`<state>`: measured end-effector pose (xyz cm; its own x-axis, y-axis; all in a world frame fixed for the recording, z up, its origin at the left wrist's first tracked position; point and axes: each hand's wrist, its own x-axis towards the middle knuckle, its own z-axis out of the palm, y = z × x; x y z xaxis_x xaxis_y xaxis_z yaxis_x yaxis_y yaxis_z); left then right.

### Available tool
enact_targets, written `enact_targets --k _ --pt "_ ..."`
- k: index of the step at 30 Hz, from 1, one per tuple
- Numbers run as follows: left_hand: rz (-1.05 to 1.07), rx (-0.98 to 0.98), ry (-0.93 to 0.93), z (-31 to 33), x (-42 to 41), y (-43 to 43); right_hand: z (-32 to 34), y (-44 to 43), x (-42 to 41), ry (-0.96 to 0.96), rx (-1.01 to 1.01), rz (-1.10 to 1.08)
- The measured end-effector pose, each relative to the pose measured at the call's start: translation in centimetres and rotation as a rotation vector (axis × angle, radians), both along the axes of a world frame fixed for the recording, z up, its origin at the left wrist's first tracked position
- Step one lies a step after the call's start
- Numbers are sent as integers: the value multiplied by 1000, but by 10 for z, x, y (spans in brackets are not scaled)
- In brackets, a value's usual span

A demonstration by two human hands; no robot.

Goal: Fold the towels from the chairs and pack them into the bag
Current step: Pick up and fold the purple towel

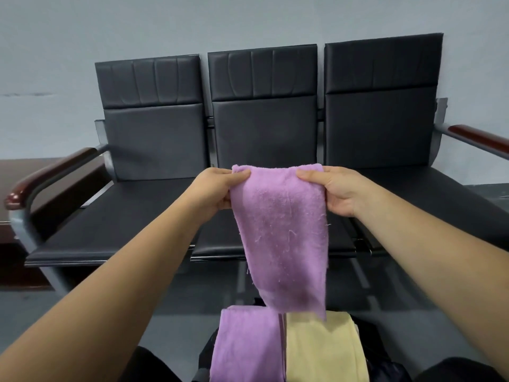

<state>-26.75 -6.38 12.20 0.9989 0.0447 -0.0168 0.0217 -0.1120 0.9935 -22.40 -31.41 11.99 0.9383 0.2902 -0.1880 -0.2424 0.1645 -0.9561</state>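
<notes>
A purple towel (281,238) hangs folded lengthwise in front of the chairs. My left hand (214,191) pinches its upper left corner and my right hand (333,188) pinches its upper right corner. The towel's lower end dangles just above a dark bag (377,351) at the bottom of the view. On the bag lie a folded purple towel (245,346) on the left and a folded pale yellow towel (322,351) on the right.
A row of three black chairs (264,133) with wooden-topped armrests (52,175) stands against a grey wall. Their seats carry no towels. A dark wooden piece of furniture (16,244) sits at the far left. My dark-clad knees frame the bag.
</notes>
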Motion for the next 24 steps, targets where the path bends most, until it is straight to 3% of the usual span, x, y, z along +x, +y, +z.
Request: enact_targets --k 3,5,8,15,24 --pt "-42 -259 74 2 -1 -8 11 -5 0 112 37 59" --pt "-116 -289 38 2 -1 -11 18 -10 0 122 162 90" --pt "-80 -273 -56 5 3 -6 17 -17 3 101 297 70" --pt "10 -110 -175 11 6 -6 21 -20 11 -35 -23 28" --pt "190 11 -274 19 46 1 36 -4 60 -61 111 -134"
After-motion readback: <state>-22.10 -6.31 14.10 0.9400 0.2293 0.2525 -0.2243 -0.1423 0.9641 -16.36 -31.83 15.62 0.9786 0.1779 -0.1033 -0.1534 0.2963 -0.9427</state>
